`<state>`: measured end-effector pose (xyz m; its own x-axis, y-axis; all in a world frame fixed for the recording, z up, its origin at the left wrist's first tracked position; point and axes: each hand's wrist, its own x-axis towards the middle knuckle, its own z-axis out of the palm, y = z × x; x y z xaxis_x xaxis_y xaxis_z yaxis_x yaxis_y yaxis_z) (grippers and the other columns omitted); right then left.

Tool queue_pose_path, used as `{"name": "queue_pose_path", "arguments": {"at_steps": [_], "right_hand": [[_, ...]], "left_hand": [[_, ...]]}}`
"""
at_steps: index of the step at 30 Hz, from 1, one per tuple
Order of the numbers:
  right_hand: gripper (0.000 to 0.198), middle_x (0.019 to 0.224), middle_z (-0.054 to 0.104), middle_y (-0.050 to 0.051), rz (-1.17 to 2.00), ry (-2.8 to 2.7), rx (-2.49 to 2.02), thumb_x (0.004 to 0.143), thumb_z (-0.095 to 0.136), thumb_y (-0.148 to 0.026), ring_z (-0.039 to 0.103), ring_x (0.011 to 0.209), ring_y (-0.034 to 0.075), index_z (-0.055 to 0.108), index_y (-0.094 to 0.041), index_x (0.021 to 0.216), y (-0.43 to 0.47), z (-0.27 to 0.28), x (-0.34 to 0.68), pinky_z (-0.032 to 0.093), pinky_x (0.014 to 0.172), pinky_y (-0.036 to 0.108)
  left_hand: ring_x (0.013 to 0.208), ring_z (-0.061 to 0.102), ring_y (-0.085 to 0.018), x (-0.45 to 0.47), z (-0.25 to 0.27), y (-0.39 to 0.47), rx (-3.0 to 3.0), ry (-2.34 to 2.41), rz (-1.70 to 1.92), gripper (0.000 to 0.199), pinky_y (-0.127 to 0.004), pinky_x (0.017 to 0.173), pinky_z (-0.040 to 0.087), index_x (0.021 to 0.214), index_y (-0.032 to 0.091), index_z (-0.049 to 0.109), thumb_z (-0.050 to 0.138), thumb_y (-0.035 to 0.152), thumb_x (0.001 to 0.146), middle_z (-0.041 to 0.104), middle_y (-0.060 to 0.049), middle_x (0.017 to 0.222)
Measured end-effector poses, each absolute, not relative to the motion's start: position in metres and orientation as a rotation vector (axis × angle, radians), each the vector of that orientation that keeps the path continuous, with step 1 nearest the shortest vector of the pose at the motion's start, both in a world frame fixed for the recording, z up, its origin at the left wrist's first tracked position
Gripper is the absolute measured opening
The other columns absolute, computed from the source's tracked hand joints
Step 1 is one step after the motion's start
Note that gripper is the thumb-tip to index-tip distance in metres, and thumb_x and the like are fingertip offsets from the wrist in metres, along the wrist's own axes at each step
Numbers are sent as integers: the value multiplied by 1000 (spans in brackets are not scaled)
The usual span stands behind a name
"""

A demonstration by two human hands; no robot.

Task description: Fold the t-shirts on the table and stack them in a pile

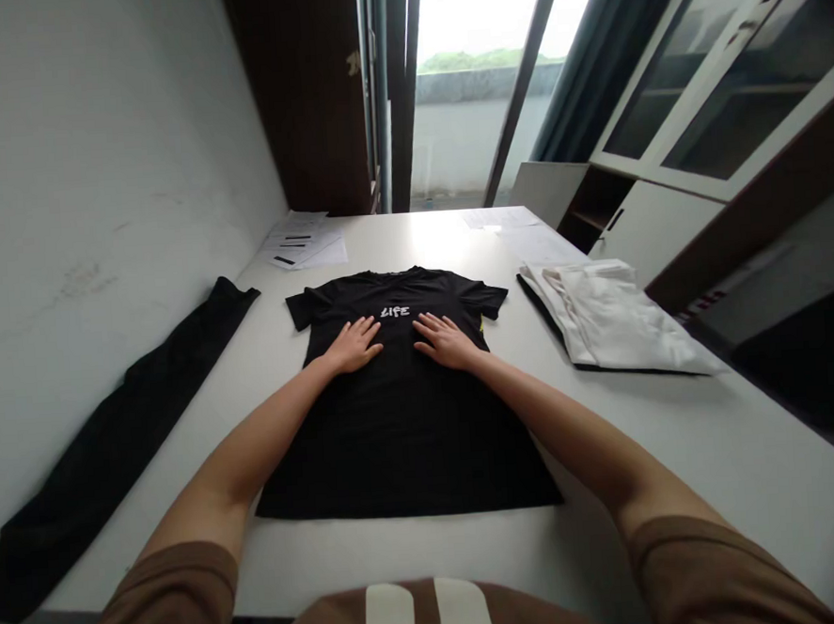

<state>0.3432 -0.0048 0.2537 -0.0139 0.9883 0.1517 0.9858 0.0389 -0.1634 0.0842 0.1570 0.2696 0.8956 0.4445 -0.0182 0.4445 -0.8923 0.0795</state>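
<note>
A black T-shirt (407, 444) lies spread flat, its collar pointing away from me and its hem near the front edge of the table. White lettering reading "LIFE" shows on its chest. My left hand (354, 345) rests flat on the left side of the chest, fingers stretched out. On the other side of the lettering, my right hand (448, 341) lies flat too, its fingers slightly spread. Both palms face down on the fabric, and neither hand grips anything. Both short sleeves extend outward.
The white table (432, 561) carries a long black garment (124, 433) along the wall on the left. Folded white cloth (611, 314) lies over something black on the right. Paper sheets (310, 238) lie at the far left, more at the far right. Cabinets (672, 212) stand beyond the right side.
</note>
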Motion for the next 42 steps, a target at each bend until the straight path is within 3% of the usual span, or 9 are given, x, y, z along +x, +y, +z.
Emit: {"name": "queue_pose_path", "arguments": {"at_steps": [6,11,17,26,33,38,42], "right_hand": [[71,167,26,10,22,-1882,-2297,106,27,-62,20,155,28,36,-20,161,-56,252,385,19,126,51],[74,167,23,11,-13,-1904,-2296,105,27,-64,15,156,29,31,-19,163,-66,275,356,17,126,53],[74,168,20,8,25,-2224,-1965,105,28,-66,14,157,24,27,-22,165,-71,276,274,15,128,48],[73,168,21,10,12,-1931,-2313,104,33,-63,13,156,30,26,-23,165,-106,264,329,12,127,57],[74,168,17,7,24,-2243,-1918,105,34,-64,12,157,25,24,-24,166,-134,273,261,11,128,52],[72,168,19,4,15,-2079,-2065,104,37,-63,15,156,27,21,-30,166,-156,262,296,16,128,55],[72,168,18,5,-5,-1988,-2119,104,40,-61,16,155,28,20,-30,166,-165,264,302,16,127,56]], "left_hand": [[158,14,-25,19,269,126,2998,575,64,68,-49,127,14,164,26,26,25,61,106,18,-4,171],[158,12,-30,-1,271,118,2934,892,24,74,-52,127,14,164,19,27,27,63,104,16,-10,171],[159,9,-30,15,271,86,2960,782,63,79,-52,127,12,164,18,27,28,68,103,12,-11,171],[158,11,-31,-28,277,95,2940,949,38,82,-50,127,12,164,16,27,33,68,101,16,-12,171],[159,9,-26,-12,292,30,3015,415,16,74,-46,128,9,165,23,22,35,63,104,11,-7,172],[159,11,-25,-46,298,17,2998,294,-23,71,-46,129,8,166,30,15,38,57,105,8,-3,172],[159,10,-27,-61,303,13,2992,346,-50,73,-48,129,8,166,28,14,40,57,105,7,-5,172]]}}
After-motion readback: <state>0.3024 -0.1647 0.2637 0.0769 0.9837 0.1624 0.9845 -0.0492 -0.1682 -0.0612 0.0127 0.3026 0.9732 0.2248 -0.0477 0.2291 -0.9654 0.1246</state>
